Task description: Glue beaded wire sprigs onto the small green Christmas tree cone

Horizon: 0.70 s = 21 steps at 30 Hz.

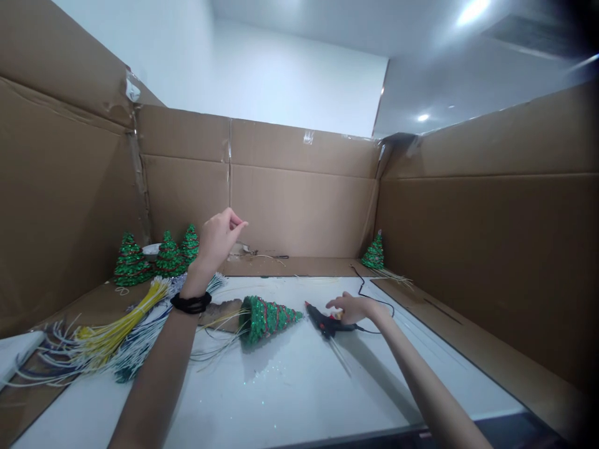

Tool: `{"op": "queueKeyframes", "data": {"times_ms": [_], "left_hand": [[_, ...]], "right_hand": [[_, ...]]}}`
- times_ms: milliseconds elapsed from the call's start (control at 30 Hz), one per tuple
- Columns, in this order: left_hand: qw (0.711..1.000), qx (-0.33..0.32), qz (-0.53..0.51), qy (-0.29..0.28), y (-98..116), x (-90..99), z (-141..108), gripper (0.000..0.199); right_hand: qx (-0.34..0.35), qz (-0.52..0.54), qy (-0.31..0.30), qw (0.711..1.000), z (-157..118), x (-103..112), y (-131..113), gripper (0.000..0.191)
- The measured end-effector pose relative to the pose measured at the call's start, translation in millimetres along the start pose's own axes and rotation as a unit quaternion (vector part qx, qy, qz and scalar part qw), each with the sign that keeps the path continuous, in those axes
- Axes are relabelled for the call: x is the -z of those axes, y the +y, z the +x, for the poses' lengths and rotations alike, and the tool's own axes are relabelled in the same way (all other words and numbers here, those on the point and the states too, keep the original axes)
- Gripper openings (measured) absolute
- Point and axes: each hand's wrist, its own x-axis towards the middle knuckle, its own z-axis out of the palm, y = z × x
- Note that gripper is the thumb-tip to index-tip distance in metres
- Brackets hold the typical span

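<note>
My left hand [221,236] is raised above the back of the table, thumb and fingertips pressed together in a pinch; whatever it may hold is too small to name. A black band circles that wrist. My right hand [349,308] is on a black glue gun [327,325] with a red tip, its fingers at the handle. Between my arms a green glittery tree [269,319] with red trim lies on its side, its tip toward the glue gun. Pale strands stick out from its base.
Several green trees [131,262] stand at the back left, another [374,252] at the back right. Bundles of yellow and white strands [140,315] lie at left. Cardboard walls [299,199] enclose the white table [243,405]. A dark cord [361,285] trails behind the glue gun.
</note>
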Motion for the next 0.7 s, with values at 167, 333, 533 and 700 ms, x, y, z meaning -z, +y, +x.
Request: {"op": "queueKeyframes", "data": {"times_ms": [167,333,533,700], "left_hand": [[0.999,-0.003,-0.026,-0.025,7.3,-2.6,-2.6,0.019],[0.999,-0.02,-0.016,-0.031,9.3,-3.3,-2.9,0.03],[0.995,-0.049,0.063,-0.057,24.9,-16.0,-8.5,0.042],[0.986,-0.146,0.029,-0.071,54.5,-42.0,-27.9,0.04]], "right_hand": [[0.085,0.058,-0.011,0.995,3.7,-20.9,11.4,0.055],[0.177,0.297,0.044,0.937,0.1,-9.2,15.7,0.036],[0.244,0.632,0.237,0.696,15.5,6.7,-1.3,0.046],[0.236,0.715,0.305,0.583,29.4,-1.7,-22.4,0.037]]}}
